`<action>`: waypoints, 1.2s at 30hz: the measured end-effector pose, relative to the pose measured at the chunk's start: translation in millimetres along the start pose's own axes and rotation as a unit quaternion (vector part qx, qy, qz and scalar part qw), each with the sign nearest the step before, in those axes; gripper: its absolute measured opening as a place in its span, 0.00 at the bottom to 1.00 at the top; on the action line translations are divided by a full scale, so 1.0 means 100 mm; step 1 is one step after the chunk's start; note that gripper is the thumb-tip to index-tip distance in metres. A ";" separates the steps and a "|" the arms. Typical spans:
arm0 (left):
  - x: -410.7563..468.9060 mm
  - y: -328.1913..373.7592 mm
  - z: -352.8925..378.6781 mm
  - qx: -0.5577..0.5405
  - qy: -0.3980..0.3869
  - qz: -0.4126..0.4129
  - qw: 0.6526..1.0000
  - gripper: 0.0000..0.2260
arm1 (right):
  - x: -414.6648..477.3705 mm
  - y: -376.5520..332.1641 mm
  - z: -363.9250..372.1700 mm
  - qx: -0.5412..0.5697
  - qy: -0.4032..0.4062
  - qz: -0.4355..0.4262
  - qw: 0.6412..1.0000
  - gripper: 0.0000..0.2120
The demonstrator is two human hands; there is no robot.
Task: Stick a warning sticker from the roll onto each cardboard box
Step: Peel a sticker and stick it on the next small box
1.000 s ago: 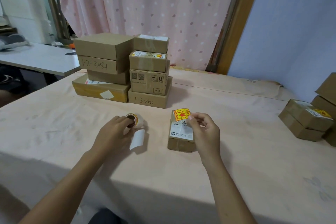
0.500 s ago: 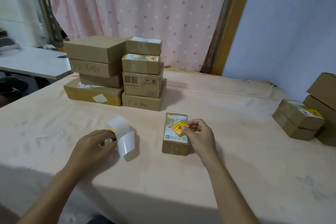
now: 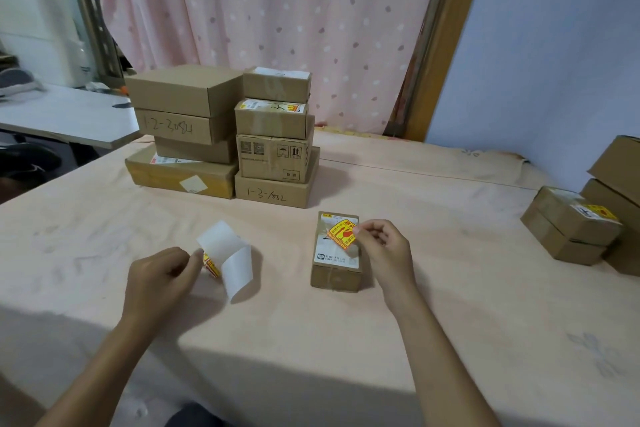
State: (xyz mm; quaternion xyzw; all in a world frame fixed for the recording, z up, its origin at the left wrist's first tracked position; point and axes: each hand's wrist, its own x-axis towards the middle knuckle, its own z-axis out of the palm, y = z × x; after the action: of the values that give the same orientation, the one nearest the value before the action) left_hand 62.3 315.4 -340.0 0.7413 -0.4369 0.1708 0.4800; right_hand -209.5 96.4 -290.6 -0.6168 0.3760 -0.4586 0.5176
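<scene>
A small cardboard box [image 3: 335, 276] with a white label lies on the table in front of me. My right hand [image 3: 384, 251] pinches a yellow and red warning sticker [image 3: 342, 234] by its right edge, over the box's top; I cannot tell if it touches the label. To the left, my left hand [image 3: 162, 279] holds the sticker roll [image 3: 212, 264] on the table, mostly hidden by my fingers. A loose strip of white backing paper [image 3: 230, 255] curls out of the roll.
Two stacks of cardboard boxes [image 3: 221, 135] stand at the back left of the table [image 3: 450, 305]. More boxes, one bearing a yellow sticker [image 3: 575, 222], sit at the right edge. A curtain and wall lie behind. A grey side table is far left.
My right hand has brought the sticker from the box's far end down over its label. My left hand has turned the roll on its side, and the backing strip now curls upward.
</scene>
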 end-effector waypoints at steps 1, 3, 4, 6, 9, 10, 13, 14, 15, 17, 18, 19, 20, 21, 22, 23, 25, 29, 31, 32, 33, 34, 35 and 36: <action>0.00 0.00 0.01 0.006 0.010 -0.009 1.000 0.25 | 0.00 -0.01 -0.01 0.002 -0.001 0.000 1.000 0.04; -0.01 0.03 0.02 0.012 0.024 -0.024 0.999 0.26 | 0.02 0.01 -0.04 -0.006 -0.006 0.004 1.000 0.05; -0.02 0.05 0.03 0.015 0.032 -0.021 0.999 0.26 | 0.03 0.03 -0.05 -0.012 -0.010 0.011 1.000 0.05; -0.02 0.15 0.02 0.027 0.051 0.024 0.998 0.26 | 0.06 0.09 -0.08 -0.022 -0.019 0.029 0.999 0.06; -0.01 0.51 0.07 0.028 0.052 0.139 0.989 0.23 | 0.11 0.15 -0.13 -0.040 -0.036 0.048 0.997 0.06; -0.01 0.65 0.11 0.023 0.037 0.173 0.984 0.21 | 0.14 0.16 -0.14 -0.049 -0.043 0.053 0.996 0.07; -0.05 0.93 0.32 0.031 -0.010 0.250 0.968 0.16 | 0.21 0.15 -0.14 -0.079 -0.064 0.055 0.993 0.07; -0.07 0.98 0.40 0.025 -0.018 0.258 0.966 0.15 | 0.22 0.14 -0.14 -0.095 -0.066 0.046 0.992 0.07; -0.09 1.02 0.47 0.010 -0.021 0.258 0.966 0.15 | 0.21 0.15 -0.14 -0.110 -0.066 0.035 0.991 0.07; -0.14 1.11 0.60 -0.023 -0.032 0.254 0.966 0.14 | 0.19 0.14 -0.14 -0.132 -0.066 0.014 0.989 0.07; -0.16 1.17 0.67 -0.035 -0.044 0.248 0.967 0.13 | 0.17 0.14 -0.14 -0.139 -0.065 0.010 0.988 0.07; -0.17 1.22 0.73 -0.043 -0.059 0.239 0.968 0.11 | 0.16 0.16 -0.14 -0.141 -0.065 0.008 0.988 0.06; -0.18 1.27 0.80 -0.045 -0.077 0.224 0.971 0.10 | 0.16 0.16 -0.14 -0.143 -0.066 0.009 0.988 0.06; -0.17 1.31 0.86 -0.042 -0.096 0.203 0.974 0.11 | 0.15 0.17 -0.14 -0.144 -0.067 0.009 0.987 0.06; -0.16 1.35 0.91 -0.034 -0.116 0.180 0.976 0.13 | 0.15 0.17 -0.15 -0.148 -0.067 0.008 0.987 0.05; -0.16 1.38 0.96 -0.026 -0.136 0.158 0.978 0.16 | 0.15 0.18 -0.15 -0.151 -0.068 0.007 0.986 0.05; -0.15 1.41 1.04 -0.008 -0.163 0.129 0.978 0.18 | 0.15 0.18 -0.16 -0.156 -0.070 0.000 0.985 0.05; -0.17 1.41 1.11 -0.006 -0.201 0.067 0.977 0.20 | 0.13 0.18 -0.16 -0.165 -0.065 -0.012 0.984 0.05; -0.18 1.45 1.09 -0.033 -0.204 0.055 0.977 0.20 | 0.11 0.19 -0.15 -0.161 -0.056 -0.014 0.985 0.05; -0.18 1.48 1.07 -0.048 -0.198 0.060 0.977 0.20 | 0.10 0.20 -0.15 -0.160 -0.052 -0.015 0.986 0.04; -0.18 1.50 1.05 -0.059 -0.194 0.066 0.977 0.19 | 0.09 0.20 -0.14 -0.161 -0.048 -0.015 0.986 0.04; -0.18 1.52 1.03 -0.061 -0.190 0.071 0.977 0.19 | 0.08 0.21 -0.14 -0.161 -0.046 -0.016 0.986 0.04; -0.17 1.53 1.02 -0.060 -0.190 0.072 0.977 0.19 | 0.07 0.21 -0.14 -0.160 -0.046 -0.016 0.986 0.04; -0.17 1.52 1.03 -0.059 -0.192 0.069 0.977 0.19 | 0.07 0.21 -0.14 -0.161 -0.045 -0.017 0.986 0.04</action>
State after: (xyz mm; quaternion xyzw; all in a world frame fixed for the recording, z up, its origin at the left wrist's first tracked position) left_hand -87.6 211.3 -315.5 0.6985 -0.5805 0.0314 0.4173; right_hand -221.0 82.0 -309.0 -0.7182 0.4105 -0.3727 0.4204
